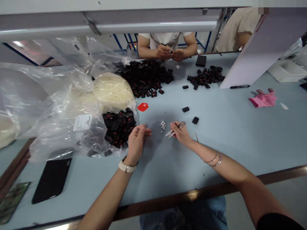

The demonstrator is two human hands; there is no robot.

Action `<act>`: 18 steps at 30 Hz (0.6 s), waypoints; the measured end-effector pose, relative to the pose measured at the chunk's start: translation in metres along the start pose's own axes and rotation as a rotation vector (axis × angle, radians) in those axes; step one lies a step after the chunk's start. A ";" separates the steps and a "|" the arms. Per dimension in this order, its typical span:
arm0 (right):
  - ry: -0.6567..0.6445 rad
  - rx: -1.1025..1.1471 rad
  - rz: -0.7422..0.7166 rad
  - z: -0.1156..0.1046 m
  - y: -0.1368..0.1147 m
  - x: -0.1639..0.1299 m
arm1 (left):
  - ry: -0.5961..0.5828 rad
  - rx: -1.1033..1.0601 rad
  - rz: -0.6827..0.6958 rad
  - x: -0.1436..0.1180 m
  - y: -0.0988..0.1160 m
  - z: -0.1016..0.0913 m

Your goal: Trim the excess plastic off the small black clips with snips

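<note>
A single head-worn camera here, up above the near edge of the table, looking forward and down! The left hand and right hand sit close in, mid-frame, forearms slanting up from below, while a co-worker shows farther off, up top.

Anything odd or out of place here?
Nothing looks plainly damaged. Mildly odd: a crumpled pink glove lies off to the right, unworn, and two black pieces sit loose beyond the right hand, apart from the black heaps.
</note>
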State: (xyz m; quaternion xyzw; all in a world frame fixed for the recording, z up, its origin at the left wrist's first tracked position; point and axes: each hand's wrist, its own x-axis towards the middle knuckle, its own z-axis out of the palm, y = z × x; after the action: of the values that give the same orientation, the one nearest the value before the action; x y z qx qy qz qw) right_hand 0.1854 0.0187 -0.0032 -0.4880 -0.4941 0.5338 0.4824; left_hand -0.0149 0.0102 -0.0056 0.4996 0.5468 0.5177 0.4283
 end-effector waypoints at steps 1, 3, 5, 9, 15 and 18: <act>-0.013 -0.019 -0.012 0.000 0.001 -0.001 | -0.113 0.164 0.040 -0.003 -0.001 0.002; -0.040 -0.058 -0.040 0.001 0.002 -0.002 | -0.293 0.469 0.237 -0.010 -0.002 0.007; -0.069 -0.100 -0.074 0.002 0.005 -0.004 | -0.418 0.661 0.446 -0.015 -0.003 0.011; -0.025 -0.248 -0.204 -0.002 0.007 -0.002 | -0.482 0.723 0.561 -0.017 -0.006 0.012; 0.172 -0.951 -0.419 -0.033 -0.008 0.021 | -0.473 0.719 0.546 -0.015 -0.005 0.009; 0.183 -1.320 -0.289 -0.045 -0.012 0.028 | -0.474 0.732 0.535 -0.015 -0.004 0.010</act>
State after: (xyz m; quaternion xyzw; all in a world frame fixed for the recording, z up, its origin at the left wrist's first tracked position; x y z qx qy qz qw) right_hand 0.2288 0.0502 0.0060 -0.6522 -0.7338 0.0076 0.1900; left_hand -0.0033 -0.0035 -0.0111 0.8431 0.4328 0.2563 0.1900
